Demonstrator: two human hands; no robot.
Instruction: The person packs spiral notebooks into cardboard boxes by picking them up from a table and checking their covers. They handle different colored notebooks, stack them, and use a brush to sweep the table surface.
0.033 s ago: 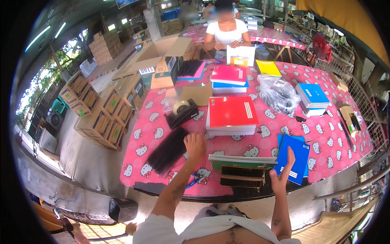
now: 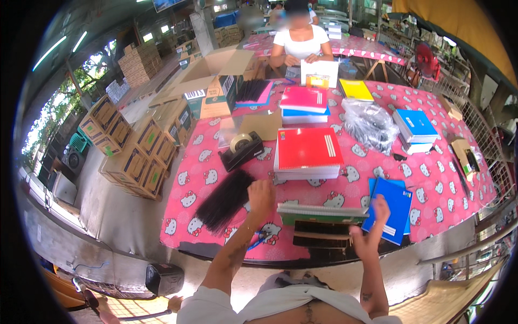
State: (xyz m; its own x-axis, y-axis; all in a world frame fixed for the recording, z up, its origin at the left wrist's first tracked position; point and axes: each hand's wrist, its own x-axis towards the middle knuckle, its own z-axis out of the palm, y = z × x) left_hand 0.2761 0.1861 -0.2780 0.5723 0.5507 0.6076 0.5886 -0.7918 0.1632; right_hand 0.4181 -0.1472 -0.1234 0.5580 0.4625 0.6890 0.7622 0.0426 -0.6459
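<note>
My left hand (image 2: 261, 197) is closed beside a bundle of thin black strands (image 2: 224, 201); its fingertips face away, so what they hold, if anything, is hidden. My right hand (image 2: 371, 229) has its fingers apart, slightly smeared, at the right end of a green-covered notebook stack (image 2: 324, 215) with white page edges. A blue notebook (image 2: 391, 213) lies just behind and right of that hand, over another blue one. Below the green stack sits a dark box-like holder (image 2: 321, 235) with a brown strip. A blue-handled tool (image 2: 260, 237) rests near my left wrist.
Red notebooks (image 2: 310, 151) are stacked mid-table, with a black tape dispenser (image 2: 242, 151) to their left. A clear plastic bag (image 2: 369, 127) and blue notebooks (image 2: 415, 127) stand right. Across the table, a person (image 2: 302, 46) handles a white item. An open carton (image 2: 210, 81) stands far left.
My right hand's fingers have drawn in and its thumb has shifted left toward the green stack's end. My left hand has moved very slightly right.
</note>
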